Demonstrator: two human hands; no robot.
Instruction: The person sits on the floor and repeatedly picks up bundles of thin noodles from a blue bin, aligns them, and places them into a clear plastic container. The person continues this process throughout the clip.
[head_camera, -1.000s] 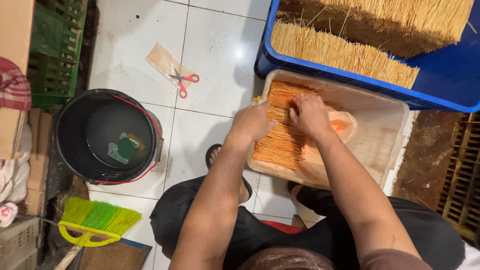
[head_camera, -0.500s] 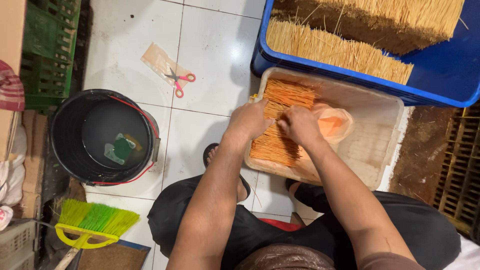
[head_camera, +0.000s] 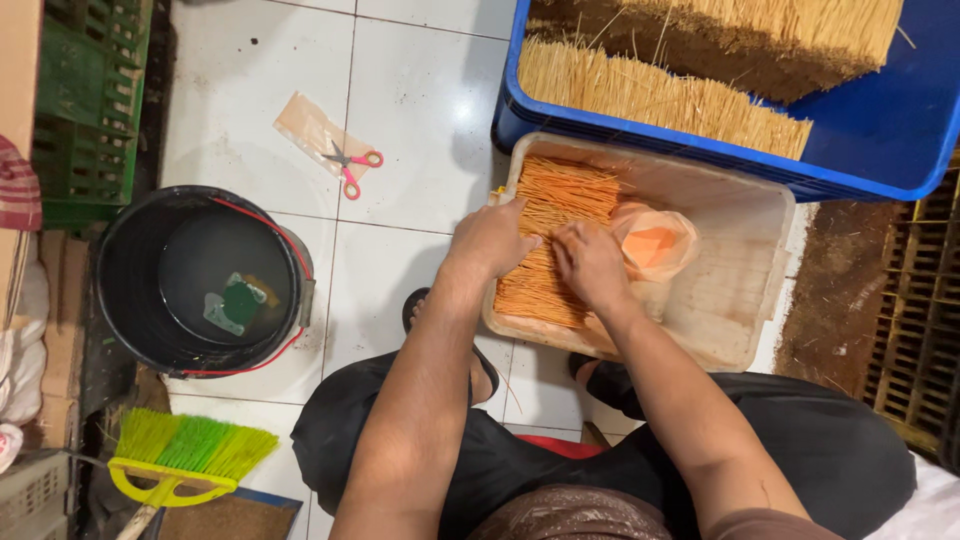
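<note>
Here both hands press palm-down on the orange sticks.

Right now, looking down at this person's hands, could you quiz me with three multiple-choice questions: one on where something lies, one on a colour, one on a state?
1. Where do the scissors lie?
A. in the bucket
B. on the white floor tiles
C. in the blue crate

2. What colour are the thin sticks under both hands?
A. orange
B. green
C. black

3. How is the black bucket?
A. tipped over
B. covered by a lid
C. upright and open

Answers: 1 B, they rest on a clear bag on the tiles. 2 A, the left hand and right hand press on orange sticks in the pale tray. 3 C, its inside shows from above.
</note>
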